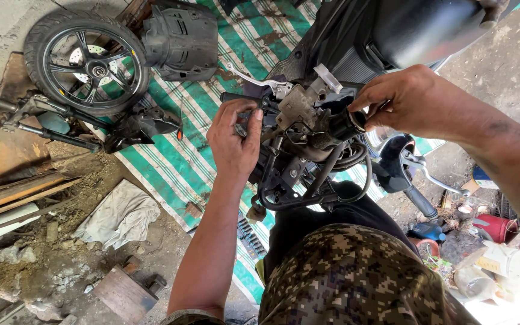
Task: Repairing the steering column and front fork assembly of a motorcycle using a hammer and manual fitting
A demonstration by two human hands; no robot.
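Crosswise, handlebar (308,117) spans both hands.

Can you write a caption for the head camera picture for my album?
Left hand and right hand grip a motorbike's handlebar assembly above a striped tarp.

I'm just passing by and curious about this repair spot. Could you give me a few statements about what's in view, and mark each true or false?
1. The left hand is on the scooter's handlebar assembly. True.
2. The right hand rests on the removed wheel. False: it grips the bar end on the handlebar assembly; the wheel lies apart on the ground.
3. The wheel lies partly on a green striped tarp. True.
4. A crumpled pale cloth is draped over the handlebar. False: it lies on the dirt ground beside the tarp.
5. The person wears camouflage trousers. True.
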